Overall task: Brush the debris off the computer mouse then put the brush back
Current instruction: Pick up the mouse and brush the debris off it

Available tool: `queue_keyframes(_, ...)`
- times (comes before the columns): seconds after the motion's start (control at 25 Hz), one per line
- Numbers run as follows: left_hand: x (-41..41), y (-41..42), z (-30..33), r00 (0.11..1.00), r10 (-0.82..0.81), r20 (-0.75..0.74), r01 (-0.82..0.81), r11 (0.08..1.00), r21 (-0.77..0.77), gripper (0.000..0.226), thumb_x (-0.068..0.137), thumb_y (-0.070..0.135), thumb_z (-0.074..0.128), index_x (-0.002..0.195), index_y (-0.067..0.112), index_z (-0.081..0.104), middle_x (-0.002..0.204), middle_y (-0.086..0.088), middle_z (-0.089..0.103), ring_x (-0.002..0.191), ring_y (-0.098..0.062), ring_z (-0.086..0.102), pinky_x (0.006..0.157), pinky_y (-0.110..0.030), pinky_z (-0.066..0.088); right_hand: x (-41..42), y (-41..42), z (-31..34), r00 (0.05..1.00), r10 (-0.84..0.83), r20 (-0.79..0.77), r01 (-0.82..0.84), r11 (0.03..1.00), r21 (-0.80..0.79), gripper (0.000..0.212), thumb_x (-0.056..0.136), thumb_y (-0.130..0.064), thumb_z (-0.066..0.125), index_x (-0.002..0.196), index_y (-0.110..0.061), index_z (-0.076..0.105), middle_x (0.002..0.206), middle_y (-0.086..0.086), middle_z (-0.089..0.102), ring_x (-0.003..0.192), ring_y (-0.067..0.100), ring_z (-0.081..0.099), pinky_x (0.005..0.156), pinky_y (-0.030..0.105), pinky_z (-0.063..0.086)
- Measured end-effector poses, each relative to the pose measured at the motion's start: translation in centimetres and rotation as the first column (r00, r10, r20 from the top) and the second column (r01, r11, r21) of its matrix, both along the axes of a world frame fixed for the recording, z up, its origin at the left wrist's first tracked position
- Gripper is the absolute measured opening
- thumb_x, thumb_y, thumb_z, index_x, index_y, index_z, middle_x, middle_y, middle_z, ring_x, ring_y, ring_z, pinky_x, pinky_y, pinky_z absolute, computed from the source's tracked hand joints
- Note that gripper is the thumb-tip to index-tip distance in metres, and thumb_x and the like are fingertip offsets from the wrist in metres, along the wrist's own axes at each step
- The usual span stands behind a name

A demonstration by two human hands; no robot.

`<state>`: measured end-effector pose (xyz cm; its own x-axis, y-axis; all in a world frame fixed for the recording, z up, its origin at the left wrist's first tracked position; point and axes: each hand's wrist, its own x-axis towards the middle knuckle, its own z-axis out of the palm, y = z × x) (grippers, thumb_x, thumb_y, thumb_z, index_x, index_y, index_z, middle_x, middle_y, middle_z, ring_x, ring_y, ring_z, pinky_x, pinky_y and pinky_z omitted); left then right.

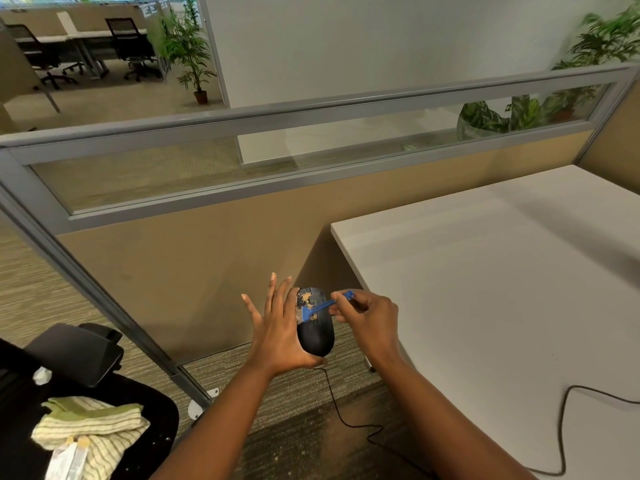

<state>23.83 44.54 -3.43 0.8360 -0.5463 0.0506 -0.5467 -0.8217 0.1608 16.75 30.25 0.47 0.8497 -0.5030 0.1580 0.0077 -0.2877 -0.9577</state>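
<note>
Beside white desk [502,271] — left hand [277,327] flat vs mouse [315,332], right hand [370,317] pinches brush [320,308].

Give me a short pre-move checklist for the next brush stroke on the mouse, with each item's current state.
1. Brush held by the right hand: ok, its fingers pinch the blue handle.
2. Mouse supported: ok, it rests against the left hand, clear of the desk.
3. Bristles on the dirty zone: ok, brush head lies across the front of the mouse.
4. Debris left to brush: not ok, tan specks remain near the buttons.
5. Cable free: ok, it hangs slack toward the desk.
6. Spot to return the brush: cannot tell, none visible.
</note>
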Motion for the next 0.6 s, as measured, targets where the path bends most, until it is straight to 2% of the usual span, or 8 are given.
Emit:
queue_keyframes(0.08,0.0,0.0,0.0,1.000,-0.006,-0.003,0.006,1.000,0.006,0.139,0.039,0.081,0.065,0.143,0.013,0.003,0.155,-0.003,-0.011,0.128,-0.014,-0.042,0.097,-0.062,-0.027,0.1,-0.1,-0.1,1.000,0.019,-0.019,-0.020,0.999,-0.044,0.016,0.080,-0.022,0.067,0.067,-0.032,0.067,0.060,-0.010,0.067,0.061,0.002,0.066,0.059,0.015,0.054)
queue_keyframes(0.28,-0.5,-0.4,0.0,1.000,-0.020,0.001,0.020,1.000,0.003,0.137,0.038,0.080,0.066,0.142,0.011,0.009,0.155,-0.005,-0.009,0.129,-0.015,-0.040,0.097,-0.062,-0.027,0.9,0.1,-0.2,0.999,-0.025,-0.034,0.023,0.997,-0.078,0.013,0.081,-0.023,0.066,0.075,-0.013,0.071,0.066,0.005,0.071,0.061,0.009,0.067,0.061,0.023,0.055)
queue_keyframes(0.6,-0.8,-0.6,-0.2,0.999,-0.043,0.024,0.043,0.999,0.028,0.136,0.037,0.082,0.064,0.140,0.011,0.011,0.154,-0.007,-0.008,0.130,-0.017,-0.040,0.089,-0.055,-0.039,1.4,0.7,0.2,0.994,-0.106,0.000,0.105,0.985,-0.139,0.012,0.081,-0.023,0.066,0.074,-0.014,0.071,0.058,-0.005,0.063,0.052,0.000,0.058,0.056,0.011,0.046)
